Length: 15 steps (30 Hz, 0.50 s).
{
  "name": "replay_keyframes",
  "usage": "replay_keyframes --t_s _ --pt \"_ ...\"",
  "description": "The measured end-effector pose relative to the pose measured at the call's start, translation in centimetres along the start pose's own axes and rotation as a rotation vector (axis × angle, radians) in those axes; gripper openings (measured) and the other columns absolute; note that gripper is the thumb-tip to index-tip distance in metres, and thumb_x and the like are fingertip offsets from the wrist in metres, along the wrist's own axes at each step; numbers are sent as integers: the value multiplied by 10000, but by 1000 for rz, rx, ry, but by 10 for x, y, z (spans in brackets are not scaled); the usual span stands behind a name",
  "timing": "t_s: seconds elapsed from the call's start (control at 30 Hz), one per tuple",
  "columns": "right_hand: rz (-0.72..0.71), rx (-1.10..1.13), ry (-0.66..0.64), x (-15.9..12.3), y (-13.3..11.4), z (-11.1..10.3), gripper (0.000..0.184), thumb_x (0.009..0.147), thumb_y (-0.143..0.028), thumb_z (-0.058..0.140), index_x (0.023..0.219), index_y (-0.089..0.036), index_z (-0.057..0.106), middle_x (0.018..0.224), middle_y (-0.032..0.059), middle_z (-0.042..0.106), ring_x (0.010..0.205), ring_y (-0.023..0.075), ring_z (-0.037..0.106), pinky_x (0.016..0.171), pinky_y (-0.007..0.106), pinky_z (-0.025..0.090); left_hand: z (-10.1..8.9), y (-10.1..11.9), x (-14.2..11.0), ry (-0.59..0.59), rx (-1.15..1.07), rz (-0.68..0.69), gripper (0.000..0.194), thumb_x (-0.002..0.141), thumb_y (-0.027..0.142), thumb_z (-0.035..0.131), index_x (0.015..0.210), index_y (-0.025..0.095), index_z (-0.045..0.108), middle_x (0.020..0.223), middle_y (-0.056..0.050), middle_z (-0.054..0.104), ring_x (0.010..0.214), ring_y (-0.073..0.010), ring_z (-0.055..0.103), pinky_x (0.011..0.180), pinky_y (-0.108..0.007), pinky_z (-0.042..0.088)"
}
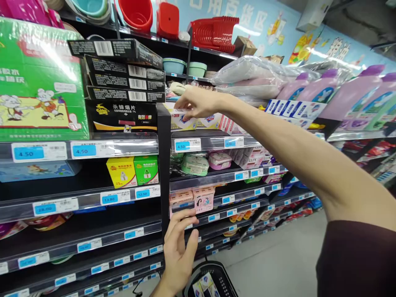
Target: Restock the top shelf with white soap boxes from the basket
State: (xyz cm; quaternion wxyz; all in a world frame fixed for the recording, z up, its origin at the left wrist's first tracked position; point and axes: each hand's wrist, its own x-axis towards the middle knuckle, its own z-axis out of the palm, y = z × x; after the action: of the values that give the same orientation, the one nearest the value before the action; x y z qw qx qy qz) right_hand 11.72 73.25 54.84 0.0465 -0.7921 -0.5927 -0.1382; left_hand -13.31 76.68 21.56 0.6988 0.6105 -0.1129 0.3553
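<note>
My right hand reaches across to the upper shelf, its bent fingers closed over the top of a white and yellow soap box at the left end of a row. Another soap box of the same look stands just right of it. My left hand is held lower, in front of the shelves, with its fingers apart and nothing in it. Below that hand, a black shopping basket shows at the bottom edge, with several similar soap boxes inside.
A dark upright post divides the shelving beside the right hand. Stacked black boxes and a large green carton fill the shelf leftward. Purple detergent bottles stand at right. Grey floor lies below.
</note>
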Motion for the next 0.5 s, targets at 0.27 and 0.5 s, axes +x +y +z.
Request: replay_keyframes --t_s 0.27,0.5 --pt "51 -4 180 11 4 14 255 671 -254 863 849 -240 681 1092 59 659 1198 271 560 916 375 541 -10 -2 1 -40 100 34 248 969 172 603 1136 296 740 1229 -113 613 1193 -309 567 1002 -475 482" --pt "320 -309 207 -110 -52 7 451 958 -279 501 1400 -194 484 1447 -8 509 1496 237 335 1198 309 283 22 -34 -7 -989 -28 -199 353 962 91 532 1204 263 724 1126 -106 724 1072 -278 656 946 -429 516"
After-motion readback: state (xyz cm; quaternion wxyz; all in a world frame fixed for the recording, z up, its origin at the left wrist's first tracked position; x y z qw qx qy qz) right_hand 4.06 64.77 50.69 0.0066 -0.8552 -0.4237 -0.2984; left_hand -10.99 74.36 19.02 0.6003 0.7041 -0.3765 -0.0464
